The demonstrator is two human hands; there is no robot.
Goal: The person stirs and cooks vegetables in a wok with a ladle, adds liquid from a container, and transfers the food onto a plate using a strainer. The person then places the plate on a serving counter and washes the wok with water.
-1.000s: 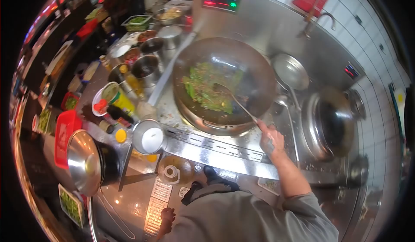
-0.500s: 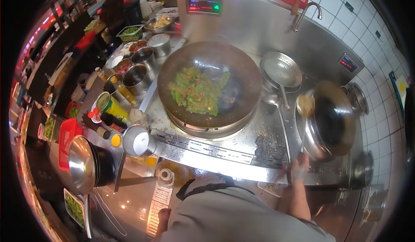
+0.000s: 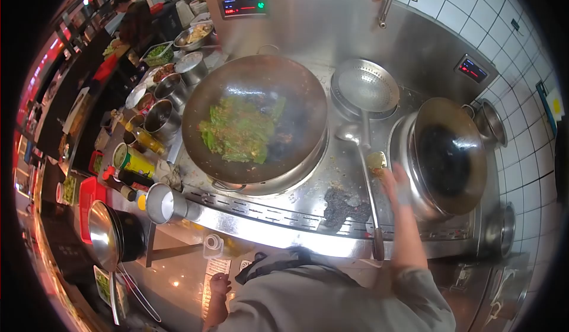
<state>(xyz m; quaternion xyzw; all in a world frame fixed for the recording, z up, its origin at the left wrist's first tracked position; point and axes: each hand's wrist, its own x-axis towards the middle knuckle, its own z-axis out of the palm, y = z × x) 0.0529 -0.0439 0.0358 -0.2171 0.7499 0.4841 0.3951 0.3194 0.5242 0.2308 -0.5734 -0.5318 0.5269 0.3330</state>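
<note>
My right hand [image 3: 395, 184] is between the ladle and the right-hand wok [image 3: 448, 160]. Its fingers close around what looks like a wok brush [image 3: 377, 161] with a tan head; the handle is hidden by the hand. Just left of it lies a long-handled ladle [image 3: 365, 184], its bowl beside the strainer [image 3: 366, 88]. My left hand [image 3: 220, 284] hangs low beside my body, fingers curled, with nothing visible in it. Green vegetables with reddish bits [image 3: 240, 129] lie in the large wok [image 3: 296, 95] on the left burner.
A faucet [image 3: 382, 21] rises behind the strainer. Metal pots [image 3: 161, 115], bottles [image 3: 144, 139] and a metal cup [image 3: 161, 203] line the left side. Dark residue [image 3: 341, 207] lies on the steel counter [image 3: 284, 207]. Another person [image 3: 135, 24] is at the far left.
My right hand has moved up and left from the front edge, and the brush head has left the right-hand wok's rim. My left hand has risen slightly. The view has shifted right.
</note>
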